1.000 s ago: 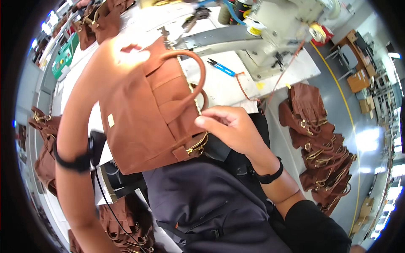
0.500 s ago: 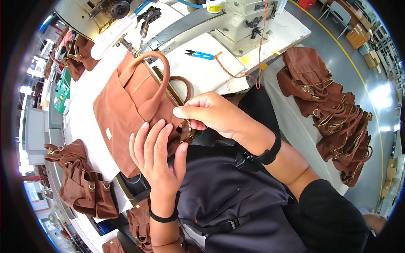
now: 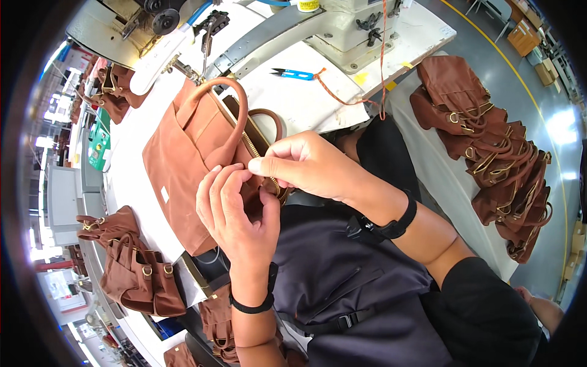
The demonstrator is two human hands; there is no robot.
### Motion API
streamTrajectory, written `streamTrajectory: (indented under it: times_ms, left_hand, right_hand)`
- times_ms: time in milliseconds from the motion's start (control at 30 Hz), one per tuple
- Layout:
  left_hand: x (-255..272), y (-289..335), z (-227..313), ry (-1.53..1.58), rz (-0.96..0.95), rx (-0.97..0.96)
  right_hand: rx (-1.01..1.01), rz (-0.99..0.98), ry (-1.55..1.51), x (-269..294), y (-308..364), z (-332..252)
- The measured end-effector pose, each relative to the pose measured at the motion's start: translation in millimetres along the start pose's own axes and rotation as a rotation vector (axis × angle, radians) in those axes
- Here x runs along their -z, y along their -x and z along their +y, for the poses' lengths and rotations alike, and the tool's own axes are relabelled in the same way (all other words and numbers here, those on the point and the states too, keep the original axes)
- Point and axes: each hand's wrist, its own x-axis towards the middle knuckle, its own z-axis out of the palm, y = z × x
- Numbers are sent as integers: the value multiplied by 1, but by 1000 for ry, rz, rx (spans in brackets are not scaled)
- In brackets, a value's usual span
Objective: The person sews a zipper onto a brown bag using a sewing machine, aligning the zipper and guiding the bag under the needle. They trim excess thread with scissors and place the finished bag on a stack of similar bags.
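A brown handbag (image 3: 183, 159) with rolled handles and a gold-toothed zip (image 3: 251, 145) lies tilted on the white sewing table. My left hand (image 3: 238, 211) is curled over the bag's near end, its fingers outside and its thumb by the zip opening, with bag material between. Right beside those fingertips, my right hand (image 3: 312, 168) is closed in a pinch, thumb against forefinger, over the zip's near end. What the pinch holds is hidden. The bag's far end rests by the needle area of a sewing machine (image 3: 257, 43).
Blue thread snips (image 3: 293, 74) lie on the table beside an orange cord (image 3: 342, 98). Brown bags (image 3: 452, 92) are heaped on a pale cloth at right. More brown bags (image 3: 137, 275) stand at left. A green item (image 3: 99, 144) sits at the far left.
My left fingers have drawn together and curled, moving up against my right thumb. My right hand keeps its pinch near the zip. The whole view has shifted slightly.
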Motion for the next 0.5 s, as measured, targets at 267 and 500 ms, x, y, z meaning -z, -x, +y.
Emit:
streamTrajectory:
  times_ms: [267, 500]
  left_hand:
    - [1, 1, 3, 5, 107, -1]
    - [-7, 0, 1, -36, 147, -81]
  right_hand:
    - [66, -94, -199, 8, -13, 30]
    - [287, -50, 200, 14, -15, 25]
